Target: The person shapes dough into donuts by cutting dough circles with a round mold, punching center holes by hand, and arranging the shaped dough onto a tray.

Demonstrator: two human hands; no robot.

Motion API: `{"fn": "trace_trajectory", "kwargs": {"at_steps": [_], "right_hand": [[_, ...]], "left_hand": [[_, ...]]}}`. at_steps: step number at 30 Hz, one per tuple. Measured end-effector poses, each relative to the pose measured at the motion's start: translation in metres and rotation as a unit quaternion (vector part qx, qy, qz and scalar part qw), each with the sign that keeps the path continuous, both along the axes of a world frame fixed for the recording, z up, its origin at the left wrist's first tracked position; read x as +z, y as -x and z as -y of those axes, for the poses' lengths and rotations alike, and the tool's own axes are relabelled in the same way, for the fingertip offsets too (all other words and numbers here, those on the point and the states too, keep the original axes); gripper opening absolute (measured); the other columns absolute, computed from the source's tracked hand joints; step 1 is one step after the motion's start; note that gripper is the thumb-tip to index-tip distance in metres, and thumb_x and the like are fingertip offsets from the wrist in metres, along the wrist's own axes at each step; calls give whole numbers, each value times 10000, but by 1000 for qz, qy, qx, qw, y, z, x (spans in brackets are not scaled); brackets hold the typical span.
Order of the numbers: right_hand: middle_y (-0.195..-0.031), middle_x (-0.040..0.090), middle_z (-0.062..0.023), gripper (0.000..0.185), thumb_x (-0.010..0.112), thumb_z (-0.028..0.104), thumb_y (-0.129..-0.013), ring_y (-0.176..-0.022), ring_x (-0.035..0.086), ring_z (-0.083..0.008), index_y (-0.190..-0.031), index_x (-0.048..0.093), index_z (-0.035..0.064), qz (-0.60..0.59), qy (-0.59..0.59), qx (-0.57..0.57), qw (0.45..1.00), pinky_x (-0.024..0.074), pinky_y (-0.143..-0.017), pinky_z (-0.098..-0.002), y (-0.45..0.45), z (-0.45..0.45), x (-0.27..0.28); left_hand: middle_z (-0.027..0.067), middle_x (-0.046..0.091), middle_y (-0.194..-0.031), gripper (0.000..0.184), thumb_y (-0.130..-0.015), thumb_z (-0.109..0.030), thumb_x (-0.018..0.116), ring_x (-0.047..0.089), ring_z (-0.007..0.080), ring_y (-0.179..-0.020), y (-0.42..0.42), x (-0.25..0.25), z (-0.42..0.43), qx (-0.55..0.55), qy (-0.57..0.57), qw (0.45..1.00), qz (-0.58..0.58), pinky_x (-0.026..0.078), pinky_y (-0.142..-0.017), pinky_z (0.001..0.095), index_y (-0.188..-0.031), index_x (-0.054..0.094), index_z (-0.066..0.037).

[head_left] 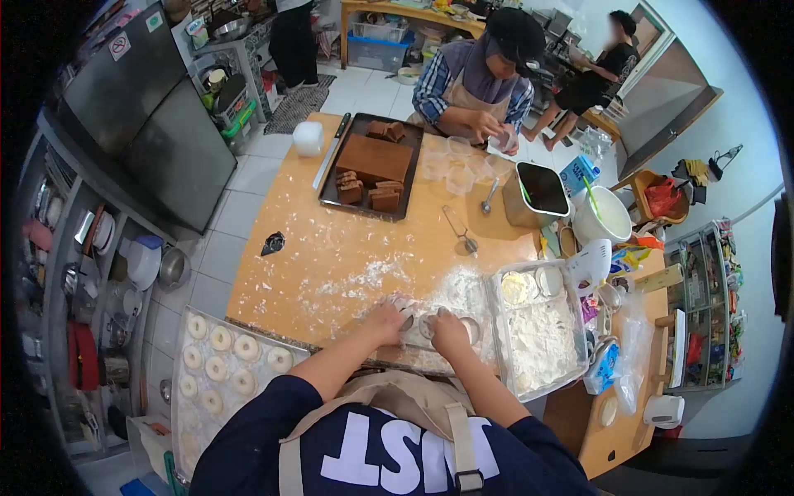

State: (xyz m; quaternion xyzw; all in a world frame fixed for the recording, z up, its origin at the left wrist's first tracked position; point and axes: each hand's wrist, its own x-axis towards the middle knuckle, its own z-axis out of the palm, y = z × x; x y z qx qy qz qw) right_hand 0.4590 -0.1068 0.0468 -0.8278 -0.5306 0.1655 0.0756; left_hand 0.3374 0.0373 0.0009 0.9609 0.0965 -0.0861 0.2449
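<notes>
At the floured front edge of the wooden table (322,240), my left hand (387,322) is closed against a small round metal piece (406,321), partly hidden by the fingers. Just to the right, my right hand (449,332) has its fingers pressed together over a small pale round shape; what it grips is too small to name. A metal ring (472,330) lies beside that hand. Right of both hands stands a tray of flour (542,339) with pale dough rounds at its far end. Ring-shaped doughs (221,338) sit on a tray at the lower left.
A dark tray (370,209) holds brown cake, with a long knife (331,153) beside it. A strainer (471,245), plastic cups (460,178), a square tin (529,215) and a white bucket (601,217) stand farther back. A co-worker (484,83) works across the table; others stand behind.
</notes>
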Motion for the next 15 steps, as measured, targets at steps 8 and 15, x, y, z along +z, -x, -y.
{"fn": "trace_trajectory", "kwargs": {"at_steps": [8,15], "right_hand": [[-917,568,-181,225,546,-5,-709,-868,587,-357,-888,656,76,4,2,-11,1000,499,-717,-434,0,-3,-3],[-894,583,-162,251,574,17,-709,-853,585,-358,-916,682,109,-22,-104,-79,991,488,-732,-443,-35,8,10]], "left_hand": [[163,325,-1416,968,-565,-297,832,284,383,-1321,0,4,1,6,10,1000,0,300,-1085,427,-1376,351,-80],[148,306,-1434,972,-575,-310,822,281,368,-1326,-1,-7,3,0,-4,1000,-15,296,-1083,434,-1391,332,-110]]}}
